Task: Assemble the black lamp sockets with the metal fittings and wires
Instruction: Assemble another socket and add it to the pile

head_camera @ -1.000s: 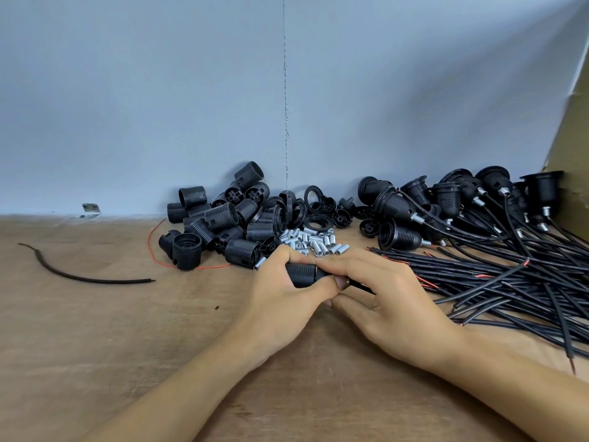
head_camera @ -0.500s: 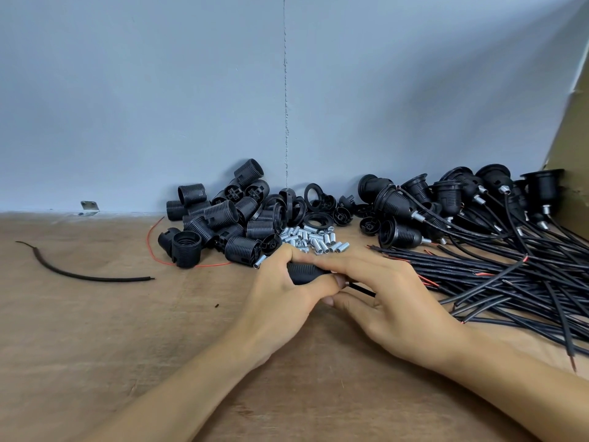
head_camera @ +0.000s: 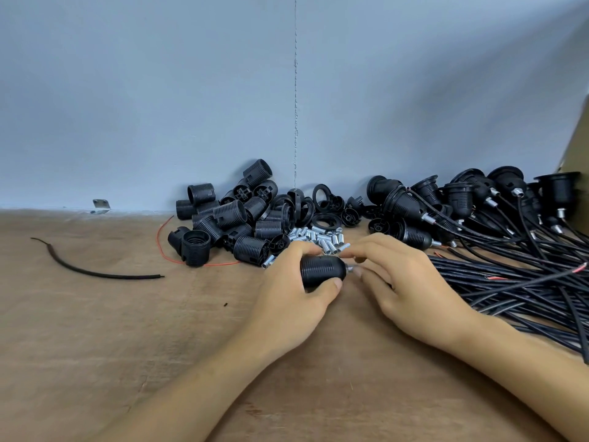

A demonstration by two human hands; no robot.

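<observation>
- Furthest left of the held socket, a loose piece of black cable lies curved on the brown tabletop, well apart from everything else.
- Behind that cable, a small metal bracket sits where the tabletop meets the grey wall.
- Nearer the held socket, still to its left, a thin red wire loops on the tabletop and runs under a pile of threaded black socket shells, some upright, most on their sides.
- Just behind the held socket, a heap of small silver metal fittings lies against the pile, with loose black rings farther back near the wall.
- The left hand grips the held socket, fingers curled over its top and thumb pressed against its near side; the socket lies on its side just above the tabletop, narrow end to the right.
- At that narrow end a silver end fitting sticks out.
- The right hand is curled, its thumb and forefinger pinching the end fitting.
- Right of the held socket, and farther back, assembled sockets crowd along the wall, each with a wire attached.
- Their black wires spread in a thick bundle on the tabletop beside the right hand.
- Farthest right, a brown cardboard edge leans at the frame's border.
</observation>
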